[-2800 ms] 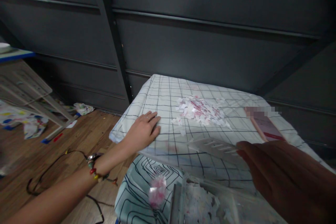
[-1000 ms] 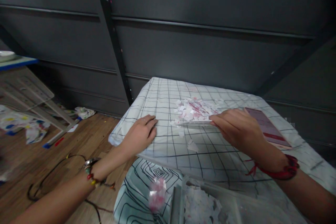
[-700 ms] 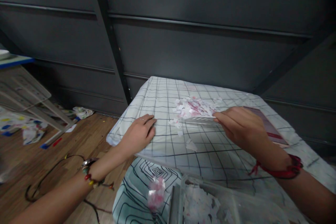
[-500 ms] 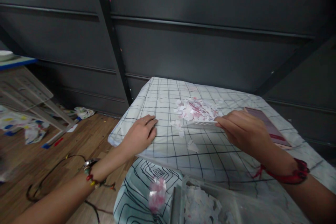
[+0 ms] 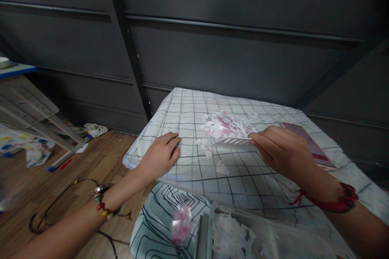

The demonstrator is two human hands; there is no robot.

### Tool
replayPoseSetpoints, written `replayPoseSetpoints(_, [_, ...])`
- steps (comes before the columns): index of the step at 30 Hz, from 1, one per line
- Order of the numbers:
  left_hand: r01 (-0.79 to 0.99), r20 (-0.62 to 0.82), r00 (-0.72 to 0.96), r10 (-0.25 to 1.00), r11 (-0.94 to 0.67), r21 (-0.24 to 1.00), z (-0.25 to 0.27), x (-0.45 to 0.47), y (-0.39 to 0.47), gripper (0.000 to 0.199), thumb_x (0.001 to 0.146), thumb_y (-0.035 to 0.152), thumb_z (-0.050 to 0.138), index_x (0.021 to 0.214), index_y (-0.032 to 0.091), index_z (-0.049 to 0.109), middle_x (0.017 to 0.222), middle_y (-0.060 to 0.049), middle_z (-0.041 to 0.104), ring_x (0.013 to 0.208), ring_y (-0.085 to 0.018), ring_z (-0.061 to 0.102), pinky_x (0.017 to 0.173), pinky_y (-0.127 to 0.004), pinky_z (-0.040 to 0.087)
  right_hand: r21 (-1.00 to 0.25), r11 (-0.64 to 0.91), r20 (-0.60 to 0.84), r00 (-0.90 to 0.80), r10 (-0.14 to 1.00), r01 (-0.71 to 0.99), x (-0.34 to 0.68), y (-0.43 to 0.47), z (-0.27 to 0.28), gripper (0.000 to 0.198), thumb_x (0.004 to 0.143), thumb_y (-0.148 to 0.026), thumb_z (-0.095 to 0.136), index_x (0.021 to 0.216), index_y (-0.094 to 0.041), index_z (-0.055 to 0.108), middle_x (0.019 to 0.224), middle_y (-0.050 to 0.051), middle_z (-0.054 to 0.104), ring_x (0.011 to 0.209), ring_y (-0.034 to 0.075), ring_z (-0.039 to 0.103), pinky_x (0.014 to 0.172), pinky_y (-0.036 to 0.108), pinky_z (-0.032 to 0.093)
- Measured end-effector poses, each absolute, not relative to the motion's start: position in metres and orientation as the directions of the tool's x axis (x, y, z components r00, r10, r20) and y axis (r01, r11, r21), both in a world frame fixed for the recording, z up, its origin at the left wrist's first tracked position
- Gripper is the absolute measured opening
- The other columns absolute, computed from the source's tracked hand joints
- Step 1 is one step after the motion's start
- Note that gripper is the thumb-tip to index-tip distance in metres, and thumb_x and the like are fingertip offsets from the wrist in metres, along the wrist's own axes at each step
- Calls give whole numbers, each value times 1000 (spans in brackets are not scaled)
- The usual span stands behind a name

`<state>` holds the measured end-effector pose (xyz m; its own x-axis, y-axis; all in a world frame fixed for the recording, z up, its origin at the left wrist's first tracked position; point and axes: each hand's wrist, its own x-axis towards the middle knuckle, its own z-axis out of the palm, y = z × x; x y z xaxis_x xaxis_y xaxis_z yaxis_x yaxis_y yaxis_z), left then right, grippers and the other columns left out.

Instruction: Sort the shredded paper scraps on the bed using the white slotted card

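Observation:
My right hand [image 5: 281,149] pinches the right end of a thin white slotted piece [image 5: 233,143], plastic by its look. This piece stands tilted along the near edge of a heap of torn paper scraps [image 5: 226,124], white with pink and red marks. A few loose scraps [image 5: 221,167] lie on the near side of it. Palm down, my left hand [image 5: 164,151] lies on the checked cloth [image 5: 188,109] left of the heap, fingers stretched out and holding nothing.
A phone [image 5: 308,143] lies beyond my right hand. In front stands a clear plastic box [image 5: 273,226] with paper scraps inside. Left of it, a pink-and-clear crumpled packet [image 5: 181,224] rests on a patterned cushion [image 5: 148,226]. A cable [image 5: 60,194] crosses the wooden floor.
The white slotted piece has tipped in my right hand, so more of its slotted face shows. My left hand stays where it was on the cloth. The view has shifted slightly.

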<state>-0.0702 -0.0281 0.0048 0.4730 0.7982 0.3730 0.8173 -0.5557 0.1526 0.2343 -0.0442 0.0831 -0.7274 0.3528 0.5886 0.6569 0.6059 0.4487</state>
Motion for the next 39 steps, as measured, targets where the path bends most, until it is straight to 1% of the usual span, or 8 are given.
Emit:
replayPoseSetpoints(7, [812, 391, 466, 794, -559, 169, 4, -71, -27, 32, 89, 20, 41, 111, 8, 59, 119, -16, 58, 112, -26, 53, 97, -46, 44, 433, 609, 600, -716, 356, 665, 241, -54, 84, 12, 86, -14, 47, 77, -18, 55, 54, -1, 49, 56, 13, 41, 53, 26, 30])
replayPoseSetpoints(11, [813, 382, 472, 795, -560, 161, 4, -70, -27, 33, 89, 20, 41, 112, 7, 59, 120, -16, 58, 113, -26, 53, 97, -45, 44, 453, 614, 580, -737, 347, 646, 237, -47, 83, 13, 87, -15, 45, 79, -17, 56, 56, -1, 50, 56, 12, 40, 53, 26, 31])
replayPoseSetpoints(16, [810, 390, 464, 795, -560, 177, 5, -71, -28, 32, 89, 21, 41, 112, 9, 59, 120, -15, 58, 113, -26, 52, 97, -46, 44, 500, 568, 578, -740, 343, 654, 234, -39, 86, 13, 85, -15, 48, 76, -17, 57, 56, 0, 51, 56, 12, 40, 53, 26, 30])
replayPoseSetpoints(22, [805, 399, 468, 788, -567, 177, 5, -71, -28, 30, 89, 21, 41, 111, 11, 59, 118, -13, 59, 111, -25, 54, 97, -45, 45, 433, 620, 583, -728, 361, 654, 236, -46, 88, 12, 86, -16, 47, 80, -19, 57, 55, -2, 51, 57, 12, 41, 55, 26, 31])
replayPoseSetpoints(25, [809, 402, 465, 788, -563, 168, 4, -71, -27, 30, 88, 20, 41, 111, 11, 59, 119, -14, 59, 112, -25, 53, 97, -45, 44, 458, 622, 549, -752, 364, 635, 236, -45, 87, 14, 86, -16, 45, 78, -19, 56, 55, -2, 51, 56, 12, 39, 54, 26, 30])
replayPoseSetpoints(31, [811, 375, 470, 799, -559, 174, 5, -71, -28, 32, 89, 21, 41, 112, 8, 59, 119, -16, 58, 112, -26, 53, 98, -45, 44, 533, 539, 566, -748, 346, 652, 234, -38, 85, 14, 85, -14, 46, 76, -19, 56, 56, -1, 52, 57, 13, 41, 55, 26, 29])
replayPoseSetpoints(36, [808, 392, 467, 793, -562, 175, 4, -70, -27, 31, 89, 20, 42, 111, 7, 60, 118, -16, 59, 112, -27, 53, 97, -45, 44, 505, 546, 595, -727, 341, 669, 234, -42, 86, 13, 85, -16, 46, 78, -20, 56, 56, -1, 51, 57, 12, 41, 56, 26, 31])
replayPoseSetpoints(39, [803, 398, 461, 793, -564, 192, 5, -70, -27, 31, 89, 21, 41, 111, 9, 60, 118, -16, 59, 112, -27, 53, 97, -47, 44, 519, 541, 578, -738, 348, 661, 230, -42, 88, 13, 84, -14, 46, 77, -19, 56, 56, -1, 51, 56, 12, 39, 54, 26, 29])
